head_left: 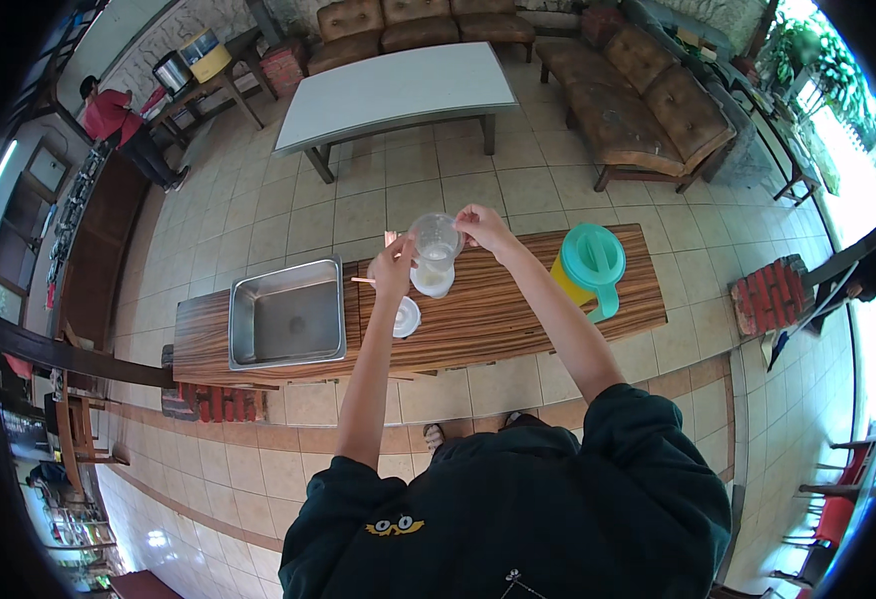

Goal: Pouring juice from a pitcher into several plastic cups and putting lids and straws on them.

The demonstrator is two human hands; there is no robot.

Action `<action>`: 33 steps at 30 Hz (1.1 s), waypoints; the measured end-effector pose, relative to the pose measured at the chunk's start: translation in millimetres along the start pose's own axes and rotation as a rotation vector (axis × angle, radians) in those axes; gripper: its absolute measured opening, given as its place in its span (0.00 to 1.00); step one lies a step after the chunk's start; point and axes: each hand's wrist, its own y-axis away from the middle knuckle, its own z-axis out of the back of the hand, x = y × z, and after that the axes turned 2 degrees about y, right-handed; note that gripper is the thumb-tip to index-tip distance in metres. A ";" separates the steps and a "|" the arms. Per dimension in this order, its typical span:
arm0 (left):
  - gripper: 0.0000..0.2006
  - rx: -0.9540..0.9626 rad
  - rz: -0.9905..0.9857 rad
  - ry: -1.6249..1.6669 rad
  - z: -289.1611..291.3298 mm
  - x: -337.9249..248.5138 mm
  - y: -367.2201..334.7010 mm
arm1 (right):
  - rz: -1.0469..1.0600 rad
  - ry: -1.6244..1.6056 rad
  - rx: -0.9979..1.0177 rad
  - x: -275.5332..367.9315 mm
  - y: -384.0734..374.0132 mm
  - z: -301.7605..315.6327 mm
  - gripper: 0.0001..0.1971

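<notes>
Holding one clear plastic cup (436,234) above one white container (432,282): left hand (392,270) curled at left side, right hand (484,229) pinching rim. On table (503,304): one lidded pitcher (594,264), one steel basin (290,311).

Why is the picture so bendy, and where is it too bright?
Head view: the fisheye lens curves the dark post at left; head view: daylight washes out the area near the green plants; head view: glare shines on the lower-left floor tiles.
</notes>
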 end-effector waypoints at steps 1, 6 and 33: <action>0.13 0.068 0.049 0.092 3.9 -11.8 7.2 | 0.024 -0.026 0.000 4.2 5.6 2.9 0.05; 0.16 0.199 -0.315 0.153 0.1 13.8 25.5 | 0.039 -0.179 -0.037 16.3 53.9 11.9 0.05; 0.43 0.448 -0.222 0.294 -103.6 45.2 137.3 | 0.014 -0.190 -0.896 -114.5 157.9 35.6 0.31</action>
